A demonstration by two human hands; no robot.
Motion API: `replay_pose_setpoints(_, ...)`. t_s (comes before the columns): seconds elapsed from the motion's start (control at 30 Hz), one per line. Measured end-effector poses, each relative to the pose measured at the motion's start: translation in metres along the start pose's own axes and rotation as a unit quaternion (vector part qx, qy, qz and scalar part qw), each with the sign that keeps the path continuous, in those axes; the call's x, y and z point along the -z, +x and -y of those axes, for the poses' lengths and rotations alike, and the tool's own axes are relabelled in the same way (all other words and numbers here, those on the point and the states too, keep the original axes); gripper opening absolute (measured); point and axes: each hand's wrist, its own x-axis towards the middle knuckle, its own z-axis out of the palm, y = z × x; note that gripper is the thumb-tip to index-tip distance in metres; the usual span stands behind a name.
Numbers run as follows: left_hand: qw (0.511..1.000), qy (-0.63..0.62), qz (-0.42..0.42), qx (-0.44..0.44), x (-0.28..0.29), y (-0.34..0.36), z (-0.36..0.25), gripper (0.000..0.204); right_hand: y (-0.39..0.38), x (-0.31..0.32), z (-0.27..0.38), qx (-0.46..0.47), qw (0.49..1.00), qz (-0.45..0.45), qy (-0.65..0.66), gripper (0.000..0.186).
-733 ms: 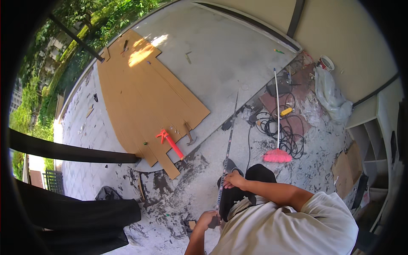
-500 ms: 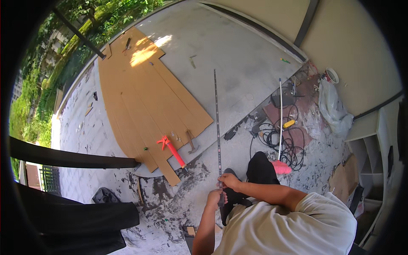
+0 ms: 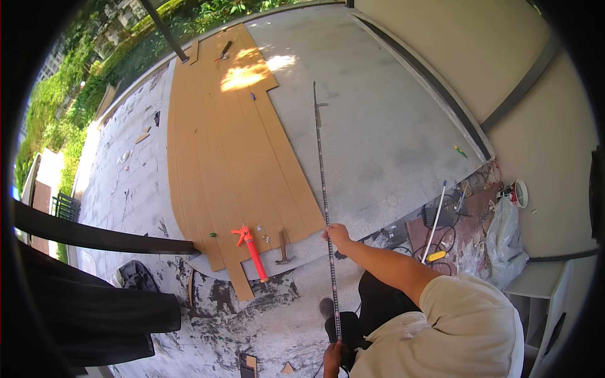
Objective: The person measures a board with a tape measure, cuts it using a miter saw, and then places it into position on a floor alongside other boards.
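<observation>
My right hand (image 3: 334,232) pinches the long extended tape measure blade (image 3: 322,176), whose far part runs over the bare grey slab (image 3: 372,151) beside the tan boards (image 3: 208,145). Low in the view, my left hand (image 3: 332,356) is closed around the near end of the tape measure; its case is mostly hidden. A red caulking gun (image 3: 255,255) and a hammer (image 3: 281,257) lie at the near end of the boards.
A white broom pole (image 3: 435,220), yellow object (image 3: 436,257), cables, bucket (image 3: 515,194) and plastic bag (image 3: 504,239) lie right, near a shelf unit (image 3: 532,296). A dark post (image 3: 101,233) and black cloth (image 3: 94,309) are left. Black-trousered legs (image 3: 375,290) are below.
My right hand has moved forward along the blade, and my left hand has gone lower, farther from it. The blade reaches farther across the slab. The view has shifted as my head moved.
</observation>
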Motion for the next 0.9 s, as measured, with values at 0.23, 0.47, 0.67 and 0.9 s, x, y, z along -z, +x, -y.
replay_pose_setpoints(0.23, 0.935, -0.273, 0.015, 0.224, -0.103, -0.078, -0.040, 0.034, 0.192, 0.033, 0.099, 0.045, 0.997, 0.030, -0.062, 0.022)
replay_pose_setpoints(0.47, 0.921, -0.338, -0.084, 0.174, -0.165, 0.082, -0.129, 0.030, 0.178, 0.043, 0.057, -0.004, 0.989, 0.142, -0.040, 0.028)
replay_pose_setpoints(0.67, 0.934, -0.311, -0.019, 0.176, -0.130, 0.208, -0.208, 0.032, 0.111, 0.118, -0.035, -0.128, 0.968, 0.181, -0.121, 0.030)
replay_pose_setpoints(0.9, 0.841, -0.464, 0.058, 0.274, -0.144, 0.295, -0.202, 0.029, 0.055, 0.161, -0.083, -0.213, 0.952, 0.196, -0.100, 0.031)
